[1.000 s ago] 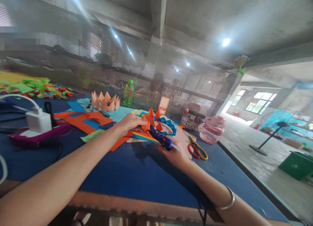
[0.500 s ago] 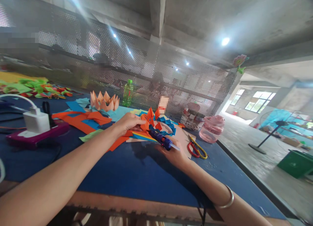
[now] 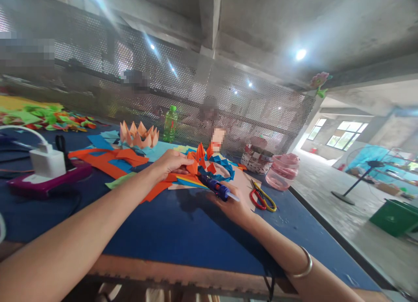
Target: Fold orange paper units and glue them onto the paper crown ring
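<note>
Slightly nearer the red-and-yellow scissors than before, our hot glue gun sits in our right hand, the fingers curled around its purple body. Its long axis slants from upper left to lower right, with the clear glue stick toward the scissors and the nozzle toward the folded orange paper. Our left hand rests its pressed-together fingers on that smooth, creased paper; whether they pinch it, we cannot tell. Open blue surface stretches before both hands to the wooden edge, while a scalloped paper crown stands beyond.
</note>
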Motion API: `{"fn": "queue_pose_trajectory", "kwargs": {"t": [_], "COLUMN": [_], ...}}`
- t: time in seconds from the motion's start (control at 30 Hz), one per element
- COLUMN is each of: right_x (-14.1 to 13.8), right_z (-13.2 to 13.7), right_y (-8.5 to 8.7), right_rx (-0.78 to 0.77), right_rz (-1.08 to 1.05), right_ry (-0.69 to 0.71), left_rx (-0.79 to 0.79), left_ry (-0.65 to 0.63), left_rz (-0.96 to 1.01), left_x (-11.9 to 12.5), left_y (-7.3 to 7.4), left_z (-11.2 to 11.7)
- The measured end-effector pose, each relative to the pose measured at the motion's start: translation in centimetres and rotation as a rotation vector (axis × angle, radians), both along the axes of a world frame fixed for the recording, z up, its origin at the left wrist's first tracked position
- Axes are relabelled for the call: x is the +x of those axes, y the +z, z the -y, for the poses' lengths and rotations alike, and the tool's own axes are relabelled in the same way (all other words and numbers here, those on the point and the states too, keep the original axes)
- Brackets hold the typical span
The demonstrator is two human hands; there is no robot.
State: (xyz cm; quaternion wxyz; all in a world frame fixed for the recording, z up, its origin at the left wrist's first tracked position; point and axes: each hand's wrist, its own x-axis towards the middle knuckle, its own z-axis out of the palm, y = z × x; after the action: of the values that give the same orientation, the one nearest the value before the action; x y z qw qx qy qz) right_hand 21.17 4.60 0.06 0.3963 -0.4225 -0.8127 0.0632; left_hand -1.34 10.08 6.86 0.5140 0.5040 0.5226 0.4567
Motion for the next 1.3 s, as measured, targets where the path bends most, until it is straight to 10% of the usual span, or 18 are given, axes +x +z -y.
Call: {"fn": "queue_pose_trajectory", "kwargs": {"t": [1.3], "right_x": [0.22], "right_z": [0.60], "right_y": [0.37], "right_rx": [-0.076], "right_rz": [0.051], "right_ry": [-0.018], "left_rx": [0.028], "left_ry": [0.016], "left_rz": [0.012], "left_x": [-0.28], "left_y": [0.61], "left_z": [0.43]}}
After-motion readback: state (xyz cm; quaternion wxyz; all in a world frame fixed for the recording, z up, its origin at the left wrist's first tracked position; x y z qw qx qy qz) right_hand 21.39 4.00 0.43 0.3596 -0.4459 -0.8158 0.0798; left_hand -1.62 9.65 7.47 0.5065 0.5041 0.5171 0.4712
